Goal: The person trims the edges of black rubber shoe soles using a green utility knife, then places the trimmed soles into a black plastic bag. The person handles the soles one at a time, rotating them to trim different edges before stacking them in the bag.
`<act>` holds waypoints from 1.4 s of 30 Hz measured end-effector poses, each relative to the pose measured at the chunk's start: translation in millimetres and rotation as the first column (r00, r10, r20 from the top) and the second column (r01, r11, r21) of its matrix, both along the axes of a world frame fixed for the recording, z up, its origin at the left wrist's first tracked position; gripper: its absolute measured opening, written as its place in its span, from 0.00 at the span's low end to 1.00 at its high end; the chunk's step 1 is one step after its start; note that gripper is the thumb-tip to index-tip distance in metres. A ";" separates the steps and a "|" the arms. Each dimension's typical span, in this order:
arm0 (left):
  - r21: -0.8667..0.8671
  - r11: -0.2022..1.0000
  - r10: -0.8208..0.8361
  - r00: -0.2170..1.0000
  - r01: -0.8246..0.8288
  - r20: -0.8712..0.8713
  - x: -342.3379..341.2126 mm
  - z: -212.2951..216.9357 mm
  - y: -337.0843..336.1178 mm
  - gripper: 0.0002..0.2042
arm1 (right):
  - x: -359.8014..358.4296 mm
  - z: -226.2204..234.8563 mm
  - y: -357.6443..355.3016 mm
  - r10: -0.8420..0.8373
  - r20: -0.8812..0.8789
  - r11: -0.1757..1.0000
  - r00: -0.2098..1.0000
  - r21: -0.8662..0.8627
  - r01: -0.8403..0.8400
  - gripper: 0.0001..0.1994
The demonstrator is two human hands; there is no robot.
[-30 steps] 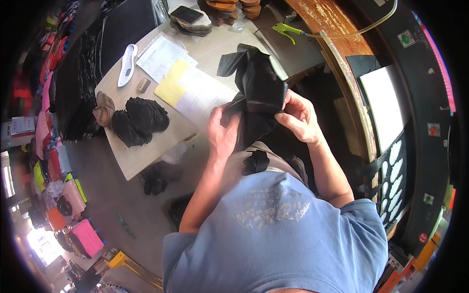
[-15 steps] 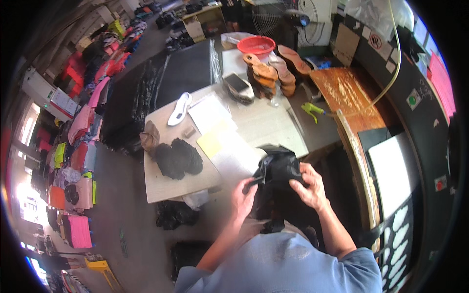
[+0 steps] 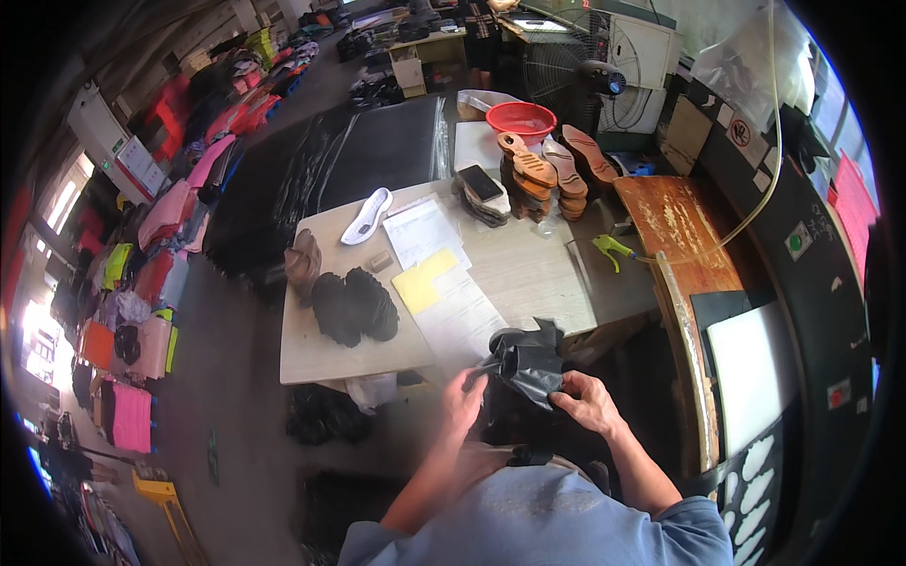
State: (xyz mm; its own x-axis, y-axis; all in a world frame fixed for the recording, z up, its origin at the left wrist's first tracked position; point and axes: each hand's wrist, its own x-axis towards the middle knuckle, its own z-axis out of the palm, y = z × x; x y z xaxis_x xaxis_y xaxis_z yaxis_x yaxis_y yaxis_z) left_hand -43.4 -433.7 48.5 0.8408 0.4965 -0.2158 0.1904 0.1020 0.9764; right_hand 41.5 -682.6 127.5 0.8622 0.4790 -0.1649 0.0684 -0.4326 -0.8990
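Both my hands hold a crumpled black leather piece (image 3: pixel 527 361) just off the near edge of a pale work table (image 3: pixel 330 354). My left hand (image 3: pixel 464 401) grips its left lower side. My right hand (image 3: pixel 587 402) pinches its right lower corner. Behind the piece on the table lie white sheets of paper (image 3: pixel 460 311) and a yellow sheet (image 3: pixel 424 279).
On the table lie two stacks of black cut pieces (image 3: pixel 354 304), a brown bundle (image 3: pixel 304 264), a white insole (image 3: pixel 366 215), wooden shoe lasts (image 3: pixel 547 173) and a phone (image 3: pixel 480 182). A red bowl (image 3: pixel 521 118) and fan (image 3: pixel 566 66) stand behind. A worn wooden bench (image 3: pixel 679 236) runs along the right.
My head has tilted up, so the table and the room beyond fill more of the view. The black piece has come down from above the table to its near edge, more bunched in both hands.
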 end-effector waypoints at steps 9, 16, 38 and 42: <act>0.317 0.948 -0.034 0.999 0.035 -0.009 -1.8 -0.7 -4.6 0.14 | 17.4 6.5 -10.8 -0.015 0.503 0.988 0.864 0.138 -0.063 0.09; 0.451 0.893 -0.007 1.000 0.007 -0.001 4.1 -13.8 -7.8 0.15 | 6.6 -5.7 -2.7 -0.072 0.087 0.996 0.994 0.062 0.067 0.13; 0.750 0.661 -0.083 0.996 0.024 0.041 6.6 14.2 -21.3 0.18 | 11.7 -23.5 5.1 0.087 -0.551 0.831 0.830 0.499 0.245 0.05; 0.463 0.851 -0.244 0.967 0.247 -0.068 10.8 30.1 -40.2 0.19 | 4.8 -23.6 15.4 0.040 -0.477 0.855 0.878 0.470 0.216 0.01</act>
